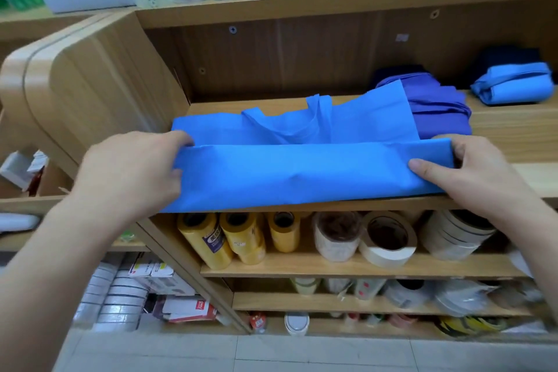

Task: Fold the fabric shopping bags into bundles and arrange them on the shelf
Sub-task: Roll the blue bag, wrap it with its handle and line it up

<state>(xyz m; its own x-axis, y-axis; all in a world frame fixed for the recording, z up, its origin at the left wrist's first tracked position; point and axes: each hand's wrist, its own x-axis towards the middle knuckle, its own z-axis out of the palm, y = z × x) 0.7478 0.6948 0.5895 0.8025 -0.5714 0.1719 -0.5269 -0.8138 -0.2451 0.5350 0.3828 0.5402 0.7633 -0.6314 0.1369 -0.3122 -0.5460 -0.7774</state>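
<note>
Both hands were on the bright blue fabric shopping bag (302, 172), which lay flat along the front edge of the wooden shelf (513, 130). Its near long side was doubled over towards the back. My left hand (133, 172) gripped the left end of that flap, fingers curled over the top. My right hand (471, 178) pinched the right end, thumb on top and fingers tucked behind.

The trouble I saw was that the bag's near edge hung a little past the shelf's front edge. If either hand let go too soon, I judged the limp cloth would slide off towards the rolls of tape (386, 238) on the shelf below.

The looped handles (283, 121) lay loose on the middle of the bag, just behind the flap. Folded over carelessly, they could bunch up underneath and leave a lumpy bundle that would spring open.

The flap also looked slightly crooked, and uneven pulling from my two hands would make that worse.

The bag's far right corner rested on the heap of purple fabric bags (437, 109) towards the back, so another fold risked dragging that heap along. The finished blue bundle (513, 84) sat well apart, near the back right, and looked safe enough.
</note>
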